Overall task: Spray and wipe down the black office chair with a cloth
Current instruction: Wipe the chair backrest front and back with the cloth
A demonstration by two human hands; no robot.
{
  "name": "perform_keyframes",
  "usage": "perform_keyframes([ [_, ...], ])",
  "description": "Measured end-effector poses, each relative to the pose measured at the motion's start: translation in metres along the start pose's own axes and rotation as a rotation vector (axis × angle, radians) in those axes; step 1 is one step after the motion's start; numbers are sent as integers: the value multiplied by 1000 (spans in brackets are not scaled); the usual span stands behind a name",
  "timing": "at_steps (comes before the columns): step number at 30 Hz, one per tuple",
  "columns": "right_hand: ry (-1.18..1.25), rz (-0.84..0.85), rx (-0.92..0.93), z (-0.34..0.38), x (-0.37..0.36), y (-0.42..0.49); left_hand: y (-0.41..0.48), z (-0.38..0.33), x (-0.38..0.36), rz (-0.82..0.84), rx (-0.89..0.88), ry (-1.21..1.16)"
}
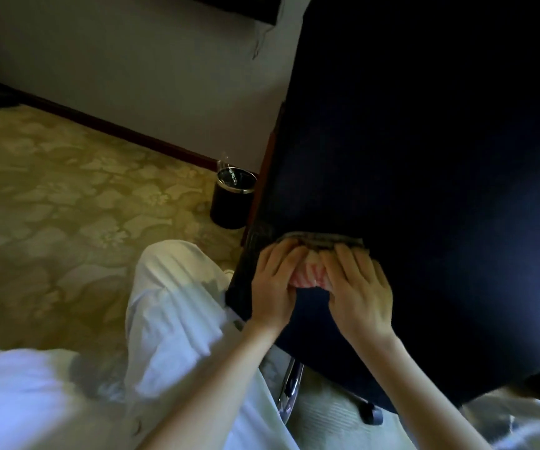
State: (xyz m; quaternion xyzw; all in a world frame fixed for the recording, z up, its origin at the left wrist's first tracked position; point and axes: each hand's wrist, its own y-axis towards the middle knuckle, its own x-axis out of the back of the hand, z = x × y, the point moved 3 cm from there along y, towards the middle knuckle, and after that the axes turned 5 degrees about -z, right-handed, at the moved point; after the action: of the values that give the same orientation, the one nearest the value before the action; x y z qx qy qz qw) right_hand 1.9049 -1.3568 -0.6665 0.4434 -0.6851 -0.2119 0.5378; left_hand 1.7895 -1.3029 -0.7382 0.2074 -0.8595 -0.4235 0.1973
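Fingers (pixel 281 254) of left hand (pixel 273 284) and right hand (pixel 361 289) lie mostly flat, side by side, pressing the cloth (pixel 307 277) onto the black chair (pixel 424 157) back, low, near its left edge. Wipe step in hand; sprayer not in view. Next, probably: slide cloth across with even pressure; the chair may roll. Bin (pixel 233 203) on carpet (pixel 67 190) by the wall (pixel 132 60): clear liner, contents unclear.
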Motion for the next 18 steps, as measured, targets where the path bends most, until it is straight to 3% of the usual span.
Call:
perform_keyframes([
  [4, -3, 113, -41, 1, -8, -29, -27, -2, -12, 54, 133, -24],
  [8, 35, 108, -22, 6, -6, -14, -29, -4, -4, 59, 181, -66],
  [14, 24, 37, 161, 26, 4, 72, 28, 11, 17, -168, 237, -127],
  [18, -19, -10, 179, 39, 14, 143, 83, 19, 31, -251, 231, -176],
])
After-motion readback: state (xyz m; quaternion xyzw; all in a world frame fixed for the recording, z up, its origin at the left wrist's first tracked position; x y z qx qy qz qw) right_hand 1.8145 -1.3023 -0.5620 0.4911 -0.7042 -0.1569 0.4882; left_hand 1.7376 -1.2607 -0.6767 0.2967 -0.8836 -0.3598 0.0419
